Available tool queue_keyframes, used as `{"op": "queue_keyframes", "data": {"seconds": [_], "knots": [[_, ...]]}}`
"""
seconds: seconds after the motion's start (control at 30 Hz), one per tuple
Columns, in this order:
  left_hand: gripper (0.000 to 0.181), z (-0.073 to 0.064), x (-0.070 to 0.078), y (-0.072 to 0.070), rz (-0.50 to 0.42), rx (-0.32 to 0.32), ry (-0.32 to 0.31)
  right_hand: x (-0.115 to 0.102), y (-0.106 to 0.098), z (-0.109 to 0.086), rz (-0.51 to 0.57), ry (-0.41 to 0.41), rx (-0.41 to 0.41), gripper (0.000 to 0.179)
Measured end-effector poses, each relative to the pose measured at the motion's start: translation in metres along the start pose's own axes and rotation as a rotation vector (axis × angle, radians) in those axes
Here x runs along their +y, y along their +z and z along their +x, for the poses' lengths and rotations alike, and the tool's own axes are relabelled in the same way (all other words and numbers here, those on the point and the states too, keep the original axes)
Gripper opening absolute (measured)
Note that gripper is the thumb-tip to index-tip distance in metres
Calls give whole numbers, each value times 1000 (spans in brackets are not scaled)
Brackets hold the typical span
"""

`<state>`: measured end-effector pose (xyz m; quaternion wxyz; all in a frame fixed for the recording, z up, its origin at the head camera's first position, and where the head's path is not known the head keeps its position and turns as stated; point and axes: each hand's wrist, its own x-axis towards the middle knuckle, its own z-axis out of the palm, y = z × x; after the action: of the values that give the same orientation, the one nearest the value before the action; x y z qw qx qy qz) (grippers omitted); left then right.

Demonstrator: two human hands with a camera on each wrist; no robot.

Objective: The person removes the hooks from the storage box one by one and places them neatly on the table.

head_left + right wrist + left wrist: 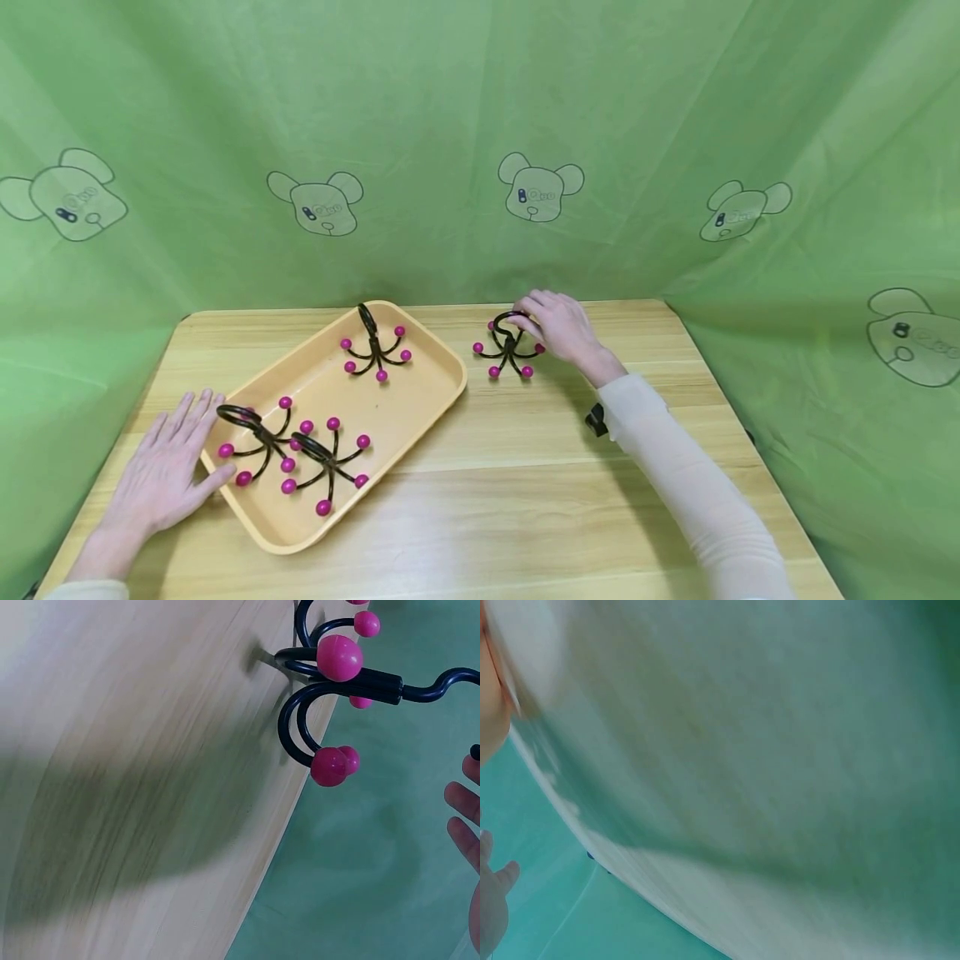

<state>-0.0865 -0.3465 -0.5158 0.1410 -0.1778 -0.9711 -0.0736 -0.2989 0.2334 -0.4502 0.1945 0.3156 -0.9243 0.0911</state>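
My right hand (561, 329) pinches the hooked top of a black multi-armed hook with pink ball tips (509, 343), right of the tray. In the right wrist view the same hook (379, 684) shows its curled arms and balls; only the fingertips (463, 801) appear at the edge. A tan tray (408, 429) lies slanted on the table, with three similar hooks inside: one at the far end (374, 343), one near the left rim (262, 437) and one beside it (330, 462). My left hand (165, 467) lies with straight fingers against the tray's left edge.
The wooden table (525, 517) carries everything, with its far edge close behind the tray and the held hook. Green cloth (420, 100) printed with mouse heads hangs around the back and sides. A small black object (596, 420) shows beside my right sleeve.
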Motion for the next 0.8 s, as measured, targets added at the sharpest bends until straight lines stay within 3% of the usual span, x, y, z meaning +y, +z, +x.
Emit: {"op": "queue_keyframes", "data": {"seconds": [0.8], "knots": [[103,1,-2,0,6,-14,3,12,7,-4,32,-7,35,29]]}}
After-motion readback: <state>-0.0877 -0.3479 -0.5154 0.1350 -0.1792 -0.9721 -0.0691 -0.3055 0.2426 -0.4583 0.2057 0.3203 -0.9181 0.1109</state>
